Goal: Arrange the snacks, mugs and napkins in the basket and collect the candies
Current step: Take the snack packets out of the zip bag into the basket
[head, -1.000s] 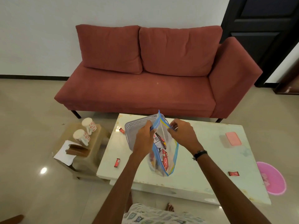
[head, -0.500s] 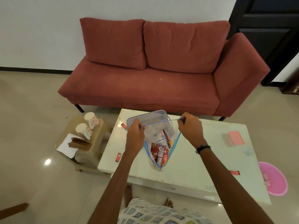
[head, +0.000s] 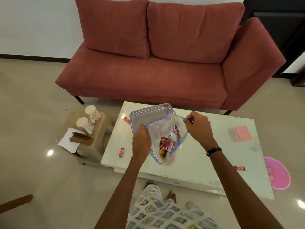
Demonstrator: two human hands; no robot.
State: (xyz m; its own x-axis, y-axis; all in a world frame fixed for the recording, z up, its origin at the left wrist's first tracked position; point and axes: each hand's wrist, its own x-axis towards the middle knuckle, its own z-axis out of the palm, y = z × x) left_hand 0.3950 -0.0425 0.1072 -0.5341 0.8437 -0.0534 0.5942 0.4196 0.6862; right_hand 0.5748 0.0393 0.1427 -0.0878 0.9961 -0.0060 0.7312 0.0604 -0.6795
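Observation:
A clear zip bag with a blue rim holds several snack packets above the white coffee table. My left hand pinches the bag's left rim and my right hand pinches its right rim, holding the mouth wide. A grey perforated basket stands just behind the bag. Three red candies lie on the table: one left of the basket, one near the left edge, one near the front right. Two white floral mugs and white napkins sit on a low stool.
A pink-lidded box sits on the table's right side. A brown holder rests on the stool left of the table. A red sofa stands behind, a pink mat lies on the floor at right.
Both hands have pulled the bag's rim apart, so its mouth went from nearly closed to wide. The view has tilted further down.

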